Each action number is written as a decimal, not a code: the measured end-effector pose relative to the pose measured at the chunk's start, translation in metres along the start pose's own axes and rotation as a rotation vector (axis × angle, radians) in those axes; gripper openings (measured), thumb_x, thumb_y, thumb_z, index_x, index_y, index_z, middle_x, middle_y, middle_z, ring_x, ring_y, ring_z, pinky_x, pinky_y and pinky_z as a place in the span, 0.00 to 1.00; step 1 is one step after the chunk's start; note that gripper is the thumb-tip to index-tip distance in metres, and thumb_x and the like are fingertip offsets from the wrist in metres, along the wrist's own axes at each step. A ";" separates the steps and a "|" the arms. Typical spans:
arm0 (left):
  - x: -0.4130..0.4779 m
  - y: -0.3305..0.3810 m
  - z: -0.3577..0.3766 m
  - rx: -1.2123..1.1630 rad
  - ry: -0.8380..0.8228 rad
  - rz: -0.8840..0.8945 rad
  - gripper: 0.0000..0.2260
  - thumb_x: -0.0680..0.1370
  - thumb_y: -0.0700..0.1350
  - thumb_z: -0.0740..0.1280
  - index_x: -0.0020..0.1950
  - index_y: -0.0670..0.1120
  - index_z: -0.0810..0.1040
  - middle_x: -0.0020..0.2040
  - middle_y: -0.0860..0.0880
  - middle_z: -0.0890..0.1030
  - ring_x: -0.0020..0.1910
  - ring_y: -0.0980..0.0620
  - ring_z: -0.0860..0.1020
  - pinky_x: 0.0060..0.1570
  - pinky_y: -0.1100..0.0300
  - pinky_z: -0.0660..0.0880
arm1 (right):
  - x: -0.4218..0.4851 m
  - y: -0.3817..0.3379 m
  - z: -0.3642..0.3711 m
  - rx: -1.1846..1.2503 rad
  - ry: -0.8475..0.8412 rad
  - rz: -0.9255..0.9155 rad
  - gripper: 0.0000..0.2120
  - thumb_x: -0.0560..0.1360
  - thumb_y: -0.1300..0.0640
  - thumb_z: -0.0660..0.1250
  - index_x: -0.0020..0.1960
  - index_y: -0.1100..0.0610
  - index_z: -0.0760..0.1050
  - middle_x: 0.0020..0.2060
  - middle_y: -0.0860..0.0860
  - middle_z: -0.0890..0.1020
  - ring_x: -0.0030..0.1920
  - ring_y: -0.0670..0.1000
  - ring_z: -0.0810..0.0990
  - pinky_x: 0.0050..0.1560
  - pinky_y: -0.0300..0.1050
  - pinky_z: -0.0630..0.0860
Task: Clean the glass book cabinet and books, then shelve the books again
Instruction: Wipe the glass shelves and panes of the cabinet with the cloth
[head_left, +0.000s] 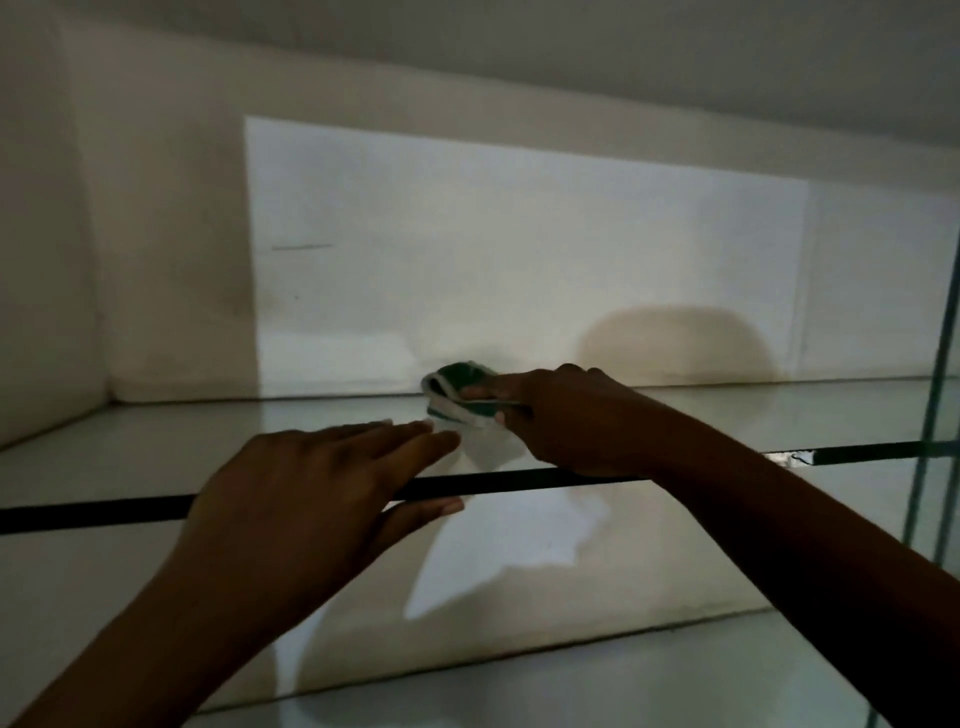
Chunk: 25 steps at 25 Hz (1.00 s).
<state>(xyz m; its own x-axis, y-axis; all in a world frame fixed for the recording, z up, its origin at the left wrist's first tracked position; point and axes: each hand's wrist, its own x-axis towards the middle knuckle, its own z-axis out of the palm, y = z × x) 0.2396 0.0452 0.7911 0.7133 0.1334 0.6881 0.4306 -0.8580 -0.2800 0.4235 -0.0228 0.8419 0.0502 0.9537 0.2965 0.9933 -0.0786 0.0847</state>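
I look into the glass book cabinet; its glass shelf (156, 452) runs across the view with a dark front edge (93, 512). My right hand (566, 421) grips a crumpled green and white cloth (460, 400) and holds it on the shelf near the back wall. My left hand (311, 483) lies on the shelf's front edge, fingers straight on top and thumb under the edge. No books are in view.
The white back wall (519, 260) and left side wall (41, 260) close the compartment. A vertical glass pane edge (935, 405) stands at the right. A lower shelf (571, 680) shows through the glass below.
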 end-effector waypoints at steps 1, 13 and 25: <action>-0.003 -0.002 0.000 0.042 0.007 0.023 0.22 0.75 0.61 0.52 0.55 0.56 0.82 0.47 0.57 0.84 0.32 0.57 0.81 0.23 0.64 0.72 | -0.004 -0.001 -0.004 0.070 -0.005 -0.035 0.21 0.81 0.58 0.54 0.70 0.41 0.62 0.60 0.52 0.77 0.44 0.49 0.75 0.43 0.40 0.69; -0.003 -0.003 0.010 0.172 0.135 0.075 0.20 0.75 0.60 0.54 0.54 0.55 0.82 0.45 0.56 0.84 0.36 0.54 0.82 0.27 0.62 0.74 | 0.031 -0.006 0.005 0.002 0.009 0.098 0.23 0.80 0.62 0.53 0.71 0.43 0.64 0.67 0.52 0.71 0.61 0.53 0.72 0.51 0.41 0.66; -0.093 -0.059 -0.010 0.271 0.215 -0.330 0.27 0.80 0.63 0.44 0.73 0.50 0.62 0.71 0.45 0.69 0.72 0.47 0.60 0.71 0.45 0.49 | 0.038 -0.089 -0.001 0.429 0.036 -0.461 0.17 0.78 0.58 0.63 0.64 0.43 0.73 0.59 0.37 0.76 0.56 0.35 0.73 0.53 0.21 0.66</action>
<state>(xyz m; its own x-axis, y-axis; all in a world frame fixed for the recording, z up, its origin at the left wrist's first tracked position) 0.1425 0.0786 0.7508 0.3961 0.2471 0.8843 0.7639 -0.6231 -0.1680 0.3364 0.0206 0.8466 -0.3889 0.8511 0.3526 0.8660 0.4684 -0.1753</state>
